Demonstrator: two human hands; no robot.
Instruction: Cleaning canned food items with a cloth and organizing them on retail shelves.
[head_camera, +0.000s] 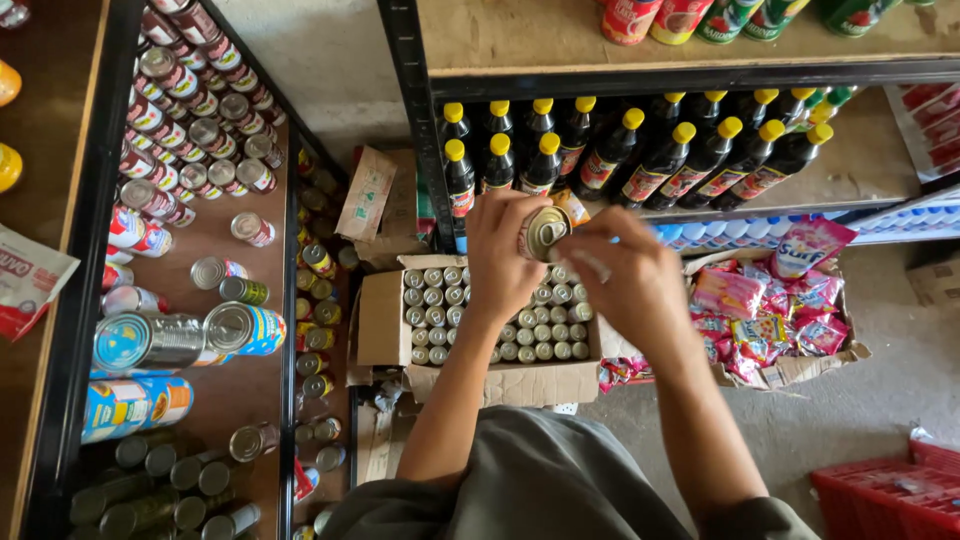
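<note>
My left hand (505, 255) grips a small silver-topped can (545, 232), held up over an open cardboard box (380, 320) on the floor. My right hand (625, 275) rests its fingers on the can's right side and also holds a small white slip or sticker. The box is packed with several rows of the same small cans (530, 330), lids up.
A black metal rack at left carries many cans on brown shelves (255, 385). Ahead, another rack holds dark bottles with yellow caps (640, 150). A second cardboard box with pink snack packets (760, 310) sits at right. A red plastic crate (890, 495) stands at lower right.
</note>
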